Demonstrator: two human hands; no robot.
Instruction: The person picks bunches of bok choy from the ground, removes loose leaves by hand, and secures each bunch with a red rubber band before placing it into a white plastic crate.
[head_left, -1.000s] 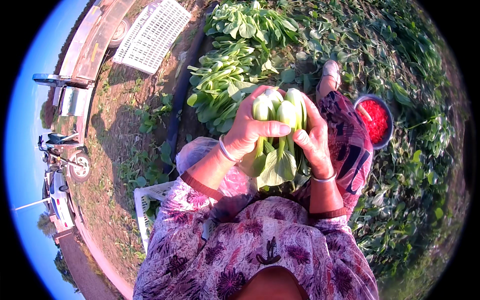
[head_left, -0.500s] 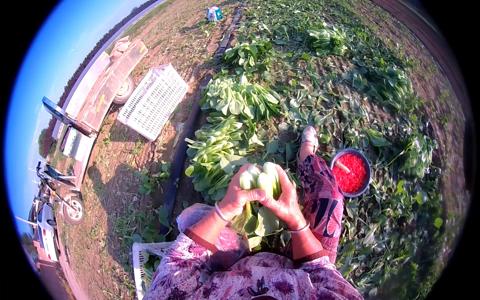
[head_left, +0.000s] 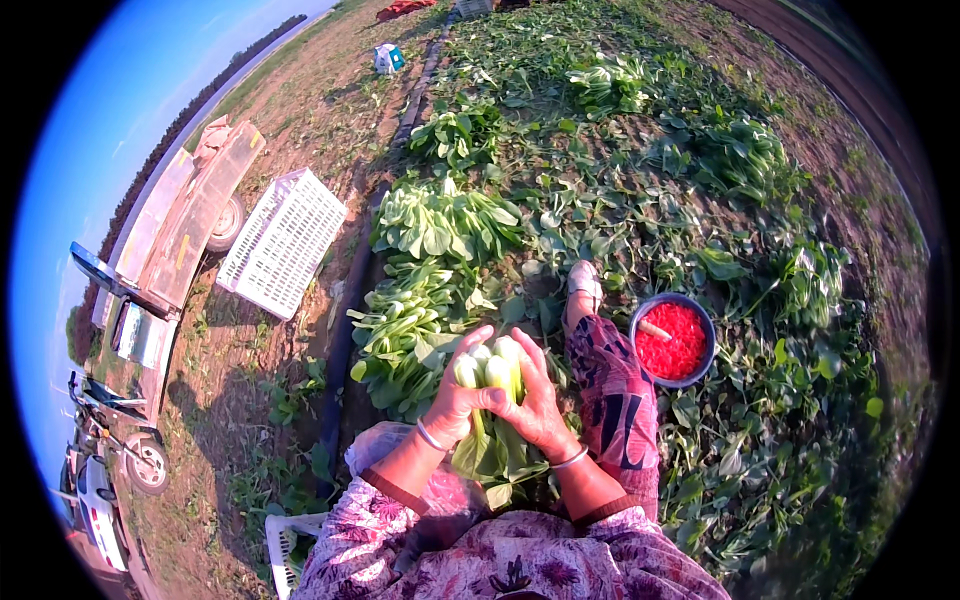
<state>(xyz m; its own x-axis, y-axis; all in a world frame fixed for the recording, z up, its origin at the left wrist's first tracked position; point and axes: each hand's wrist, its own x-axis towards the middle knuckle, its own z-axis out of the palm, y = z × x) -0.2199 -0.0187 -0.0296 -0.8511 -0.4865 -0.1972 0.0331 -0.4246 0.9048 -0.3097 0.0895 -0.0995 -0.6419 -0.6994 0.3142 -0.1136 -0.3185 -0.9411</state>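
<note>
In front of the person's body, the bare left hand and bare right hand cup a bunch of pale-stemmed, green-leaved vegetables, fingers curved partway closed. The bunch seems gathered but is not yet set down; no tie shows. Beyond lie heaped leafy greens, apparently already picked; right, a round blue-grey bowl of red strands.

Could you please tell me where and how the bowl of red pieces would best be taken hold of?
Probably by the right side of the bowl, gripping its rim from above with the right hand: it sits upright, its round rim exposed there, while the trouser leg crowds the left. That hand and the left hand now cup the leafy bunch.
</note>
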